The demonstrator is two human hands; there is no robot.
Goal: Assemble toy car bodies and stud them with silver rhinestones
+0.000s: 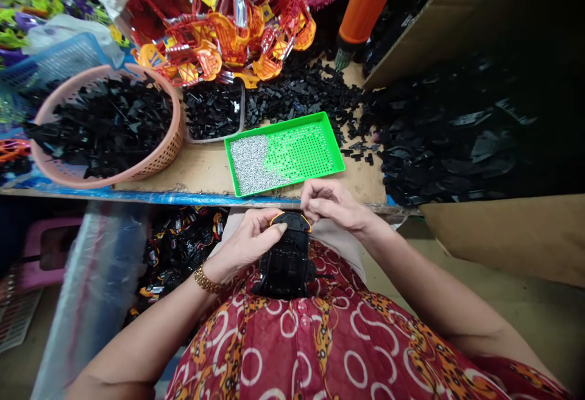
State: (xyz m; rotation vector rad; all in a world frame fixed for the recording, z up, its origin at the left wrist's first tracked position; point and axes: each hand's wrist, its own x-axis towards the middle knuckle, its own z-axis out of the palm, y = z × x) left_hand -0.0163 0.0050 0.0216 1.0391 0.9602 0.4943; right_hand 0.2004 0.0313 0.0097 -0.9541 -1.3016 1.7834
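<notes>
A pale wooden surface, its near edge wrapped in blue tape, carries a green perforated tray near the front, the left part of its floor covered with small silvery bits. To the left sits a round pink basket full of black parts, and just beside it a clear tub of more. Loose black pieces spread behind the tray, with orange and red plastic frames heaped beyond them.

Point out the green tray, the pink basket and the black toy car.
green tray point(315, 144), head view, bare perforated floor.
pink basket point(155, 160), head view, front wall.
black toy car point(286, 260), head view, middle.
</notes>
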